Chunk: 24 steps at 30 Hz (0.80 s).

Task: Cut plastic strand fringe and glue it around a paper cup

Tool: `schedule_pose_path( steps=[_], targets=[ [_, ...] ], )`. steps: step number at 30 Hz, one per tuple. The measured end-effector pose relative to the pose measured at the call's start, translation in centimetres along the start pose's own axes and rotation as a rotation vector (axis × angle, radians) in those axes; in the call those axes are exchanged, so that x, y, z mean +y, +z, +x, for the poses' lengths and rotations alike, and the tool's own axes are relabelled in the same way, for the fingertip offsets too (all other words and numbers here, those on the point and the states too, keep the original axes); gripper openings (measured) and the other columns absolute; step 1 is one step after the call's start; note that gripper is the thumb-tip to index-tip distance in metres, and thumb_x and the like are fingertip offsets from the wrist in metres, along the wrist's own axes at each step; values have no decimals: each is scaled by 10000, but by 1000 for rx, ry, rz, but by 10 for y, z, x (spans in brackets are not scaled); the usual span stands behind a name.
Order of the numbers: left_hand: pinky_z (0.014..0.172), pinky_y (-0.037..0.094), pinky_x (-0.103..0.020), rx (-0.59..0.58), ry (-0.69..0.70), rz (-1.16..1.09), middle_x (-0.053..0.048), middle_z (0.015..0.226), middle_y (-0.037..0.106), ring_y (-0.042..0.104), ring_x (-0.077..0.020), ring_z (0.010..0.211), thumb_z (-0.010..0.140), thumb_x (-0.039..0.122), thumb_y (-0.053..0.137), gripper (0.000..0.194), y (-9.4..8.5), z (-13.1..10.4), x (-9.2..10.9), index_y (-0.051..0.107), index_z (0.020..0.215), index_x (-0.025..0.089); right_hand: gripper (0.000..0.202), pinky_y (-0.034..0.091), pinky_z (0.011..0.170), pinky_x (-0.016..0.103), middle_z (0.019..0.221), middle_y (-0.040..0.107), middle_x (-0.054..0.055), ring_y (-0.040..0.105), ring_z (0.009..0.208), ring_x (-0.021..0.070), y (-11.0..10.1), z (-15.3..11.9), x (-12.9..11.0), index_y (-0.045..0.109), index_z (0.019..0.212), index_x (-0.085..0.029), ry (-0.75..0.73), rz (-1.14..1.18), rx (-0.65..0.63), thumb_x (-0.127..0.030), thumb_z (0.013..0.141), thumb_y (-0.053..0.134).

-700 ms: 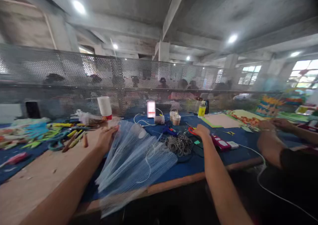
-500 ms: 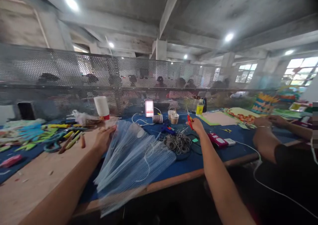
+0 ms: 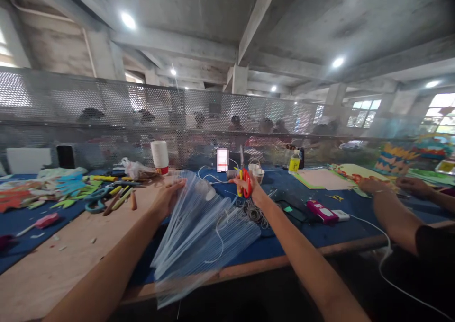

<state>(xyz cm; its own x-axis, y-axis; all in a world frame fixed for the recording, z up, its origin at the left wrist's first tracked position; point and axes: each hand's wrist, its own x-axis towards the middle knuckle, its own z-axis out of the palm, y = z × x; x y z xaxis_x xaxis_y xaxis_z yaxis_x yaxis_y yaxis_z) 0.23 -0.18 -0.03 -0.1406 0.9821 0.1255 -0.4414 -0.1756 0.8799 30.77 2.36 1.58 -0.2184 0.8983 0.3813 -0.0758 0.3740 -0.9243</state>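
My left hand [image 3: 172, 194] is closed on the gathered upper end of a pleated, see-through plastic sheet [image 3: 199, 237], which fans out down to the table's front edge. A white cord [image 3: 221, 239] lies across the sheet. My right hand [image 3: 250, 187] grips red-and-yellow-handled scissors [image 3: 246, 182] with the blades pointing up, apart from the sheet. Just below that hand sits a tangled heap of grey cord [image 3: 255, 213], partly covered by the sheet. Behind the scissors stand small paper cups [image 3: 258, 174].
At left lie scissors with teal handles [image 3: 94, 203] and wooden-handled tools on a tan board [image 3: 53, 260]. Stacked white cups [image 3: 159, 154] stand at the back. To the right are a magenta box [image 3: 322, 211], a yellow-labelled bottle [image 3: 294, 162] and another person's hands [image 3: 373, 185].
My right hand has moved left with the scissors, over the grey cord and closer to the sheet. My left hand keeps its hold on the sheet. The view has shifted slightly.
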Motion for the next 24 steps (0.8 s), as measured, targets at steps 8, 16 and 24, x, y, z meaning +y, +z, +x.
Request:
schedule_pose_path(
  steps=[8, 16, 24],
  targets=[
    [530, 527, -179, -233, -123, -82, -28, 733, 720, 653, -118, 586, 713, 114, 794, 221, 12, -20, 12, 729, 924, 115, 403, 442, 440, 218, 1046, 713, 50, 552, 480, 61, 73, 11, 14, 531, 903, -204, -46, 69, -123, -391, 675, 806],
    [518, 517, -191, -335, -122, -93, -20, 685, 698, 638, -121, 557, 677, 143, 833, 241, 21, -29, 16, 739, 898, 116, 416, 459, 476, 227, 920, 689, 1, 553, 492, 69, 72, 9, 25, 506, 897, -216, -5, 69, -104, -382, 668, 811],
    [569, 529, -192, -274, -51, -64, -25, 714, 713, 654, -123, 600, 719, 171, 815, 220, 11, -15, 8, 734, 918, 124, 400, 428, 458, 205, 709, 605, -55, 531, 490, 75, 65, -2, 13, 521, 833, -201, -2, 49, -75, -402, 654, 816]
  ],
)
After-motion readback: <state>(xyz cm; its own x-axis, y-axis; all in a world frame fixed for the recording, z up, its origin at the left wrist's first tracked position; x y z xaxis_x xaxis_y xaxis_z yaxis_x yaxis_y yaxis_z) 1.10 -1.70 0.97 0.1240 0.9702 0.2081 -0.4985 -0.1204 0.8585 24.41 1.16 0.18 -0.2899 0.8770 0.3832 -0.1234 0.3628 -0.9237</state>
